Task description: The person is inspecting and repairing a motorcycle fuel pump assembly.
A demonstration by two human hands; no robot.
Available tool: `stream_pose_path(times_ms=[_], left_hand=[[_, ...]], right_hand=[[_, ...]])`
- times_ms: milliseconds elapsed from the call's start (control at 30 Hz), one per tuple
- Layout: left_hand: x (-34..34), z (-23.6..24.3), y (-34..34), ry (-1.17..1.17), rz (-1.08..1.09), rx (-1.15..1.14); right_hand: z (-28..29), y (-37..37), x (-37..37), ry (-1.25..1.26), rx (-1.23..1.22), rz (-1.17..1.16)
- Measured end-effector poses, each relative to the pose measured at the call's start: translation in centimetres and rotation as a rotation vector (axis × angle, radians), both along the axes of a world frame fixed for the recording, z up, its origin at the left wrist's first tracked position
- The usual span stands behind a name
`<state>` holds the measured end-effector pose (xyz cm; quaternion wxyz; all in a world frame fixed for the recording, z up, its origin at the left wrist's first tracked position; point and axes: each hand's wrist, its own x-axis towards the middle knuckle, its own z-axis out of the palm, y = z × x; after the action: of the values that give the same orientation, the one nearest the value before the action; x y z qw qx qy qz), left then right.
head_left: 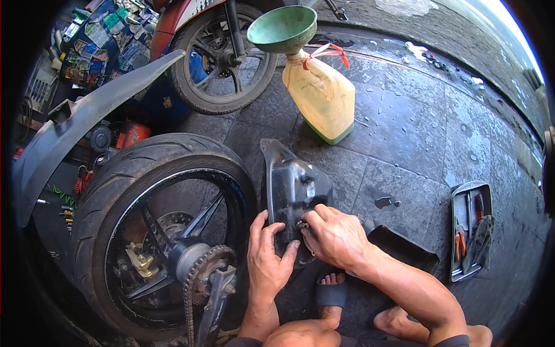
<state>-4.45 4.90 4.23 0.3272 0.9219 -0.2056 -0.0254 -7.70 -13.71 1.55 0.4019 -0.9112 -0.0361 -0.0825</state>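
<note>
A black moulded plastic motorcycle part [289, 185] stands in front of me, its narrow end pointing away. My left hand [270, 260] grips its near left edge, fingers along the side and thumb on its face. Against the same part, my right hand [335, 234] is closed in a pinch on a small metal piece [302, 225], mostly covered by the fingers. Its exact kind is hidden. To the left, a motorcycle wheel [165, 225] with its tyre, chain and brake caliper is beside my left hand.
A yellowish jug [321, 95] with a green funnel [283, 29] stands beyond the part. At right is a tool tray [454, 231] with pliers and a screwdriver; a dark curved panel [404, 248] lies nearer. A long grey fender [104, 121] rises at left, before another front wheel [225, 63].
</note>
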Motion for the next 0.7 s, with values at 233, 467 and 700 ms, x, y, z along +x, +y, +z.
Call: stream_pose_path(times_ms=[233, 467, 700], left_hand=[[0.11, 0.12, -0.02, -0.009, -0.001, 0.012], [0.00, 0.14, 0.14, 0.014, 0.010, -0.001], [-0.21, -0.02, 0.14, 0.004, -0.001, -0.005]], right_hand=[[-0.25, -0.14, 0.35, 0.022, -0.110, 0.091], [0.46, -0.32, 0.33, 0.017, -0.122, 0.078], [-0.25, -0.37, -0.41, -0.003, -0.109, 0.056]])
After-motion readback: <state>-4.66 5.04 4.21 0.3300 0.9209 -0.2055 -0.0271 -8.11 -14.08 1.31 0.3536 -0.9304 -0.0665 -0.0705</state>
